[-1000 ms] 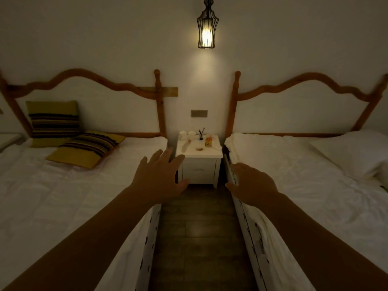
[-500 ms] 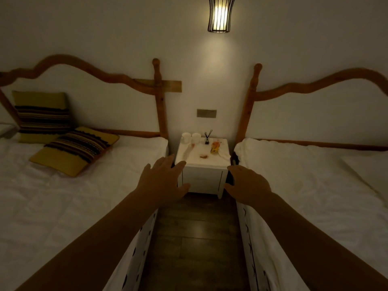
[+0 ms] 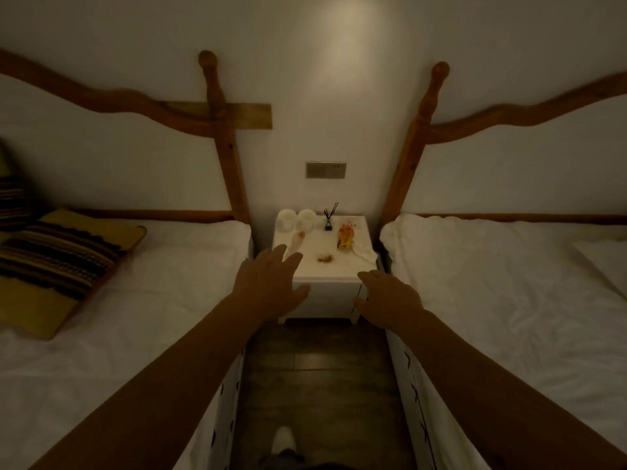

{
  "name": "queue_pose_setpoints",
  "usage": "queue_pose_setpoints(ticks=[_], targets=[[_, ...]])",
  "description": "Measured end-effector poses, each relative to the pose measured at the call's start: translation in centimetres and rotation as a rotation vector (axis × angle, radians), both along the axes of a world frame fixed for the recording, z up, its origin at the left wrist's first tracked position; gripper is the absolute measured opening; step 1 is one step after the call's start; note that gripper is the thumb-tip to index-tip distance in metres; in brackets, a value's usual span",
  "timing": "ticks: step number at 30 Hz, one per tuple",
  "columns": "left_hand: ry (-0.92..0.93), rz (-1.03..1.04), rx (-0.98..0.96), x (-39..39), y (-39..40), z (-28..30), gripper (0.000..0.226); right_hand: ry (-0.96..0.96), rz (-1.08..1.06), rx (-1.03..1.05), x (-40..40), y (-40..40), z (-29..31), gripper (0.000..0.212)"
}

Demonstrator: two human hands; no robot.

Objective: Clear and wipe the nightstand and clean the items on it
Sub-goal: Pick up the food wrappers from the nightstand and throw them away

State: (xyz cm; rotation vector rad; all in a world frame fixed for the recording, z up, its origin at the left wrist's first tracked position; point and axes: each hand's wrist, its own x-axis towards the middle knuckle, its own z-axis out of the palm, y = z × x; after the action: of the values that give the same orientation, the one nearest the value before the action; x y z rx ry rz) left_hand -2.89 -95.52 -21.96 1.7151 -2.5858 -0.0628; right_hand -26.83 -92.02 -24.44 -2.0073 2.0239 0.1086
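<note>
Between two white-sheeted beds, dim light: person's left hand [image 3: 268, 283] and right hand [image 3: 386, 296] reach forward, fingers spread, empty. Just beyond, small white wooden nightstand [image 3: 322, 296]. On top: brown crumbs [image 3: 325, 257], orange snack packet [image 3: 346, 236], two white cups [image 3: 297, 220], dark reed diffuser [image 3: 329, 218] at back.

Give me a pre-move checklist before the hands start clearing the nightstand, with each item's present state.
1. Left hand empty, open: ok.
2. Right hand empty, open: ok.
3. Hands over the nightstand top: not ok, both near its front edge.
4. Two white cups upright at back left: ok.
5. Reed diffuser upright: ok.
6. Orange wrapper, brown crumbs identified: cannot tell, too dim.
</note>
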Motion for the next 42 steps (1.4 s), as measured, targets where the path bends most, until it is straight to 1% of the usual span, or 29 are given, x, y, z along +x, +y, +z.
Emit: queue_pose_setpoints(ticks=[5, 12, 16, 19, 22, 25, 29, 33, 35, 37, 38, 40, 42], targets=[[-0.031, -0.023, 0.127, -0.3, -9.6, -2.4, 0.067, -0.039, -0.063, 0.070, 0.3, -7.6, -2.1, 0.058], [-0.039, -0.018, 0.251, -3.1, -18.9, -7.4, 0.065, -0.053, -0.079, 0.151, -2.7, -17.3, -6.2, 0.056], [-0.049, 0.022, 0.320, -6.0, -24.7, -10.8, 0.065, -0.068, -0.089, 0.168, -5.6, -24.2, -10.2, 0.057], [-0.035, 0.034, 0.390, -8.4, -28.5, -13.7, 0.062, -0.108, -0.113, 0.205, -8.2, -29.0, -13.8, 0.060], [-0.020, 0.040, 0.474, -10.9, -31.6, -16.1, 0.060, -0.146, -0.131, 0.257, -11.0, -33.0, -16.7, 0.059], [0.067, 0.039, 0.493, -13.7, -34.1, -19.1, 0.058, -0.157, -0.202, 0.310, -13.6, -36.4, -19.4, 0.061], [0.221, 0.040, 0.564, -16.7, -36.5, -24.2, 0.058, -0.240, -0.255, 0.337, -15.4, -39.4, -24.8, 0.057], [0.284, 0.047, 0.662, -19.9, -40.3, -30.7, 0.064, -0.305, -0.390, 0.339, -16.2, -42.2, -32.1, 0.082], [0.288, 0.026, 0.699, -21.3, -42.1, -34.0, 0.065, -0.368, -0.515, 0.305, -15.8, -43.2, -35.8, 0.092], [0.334, 0.033, 0.704, -22.2, -43.7, -37.2, 0.063, -0.417, -0.614, 0.232, -14.9, -44.1, -38.7, 0.096], [0.373, 0.039, 0.687, -22.8, -44.5, -38.9, 0.058, -0.403, -0.653, 0.170, -14.5, -44.6, -40.1, 0.096], [0.453, 0.074, 0.627, -23.7, -46.1, -41.3, 0.048, -0.306, -0.709, 0.062, -13.6, -45.2, -41.7, 0.095], [0.539, 0.121, 0.586, -24.8, -47.4, -43.4, 0.044, -0.272, -0.817, 0.020, -12.8, -45.8, -43.1, 0.090]])
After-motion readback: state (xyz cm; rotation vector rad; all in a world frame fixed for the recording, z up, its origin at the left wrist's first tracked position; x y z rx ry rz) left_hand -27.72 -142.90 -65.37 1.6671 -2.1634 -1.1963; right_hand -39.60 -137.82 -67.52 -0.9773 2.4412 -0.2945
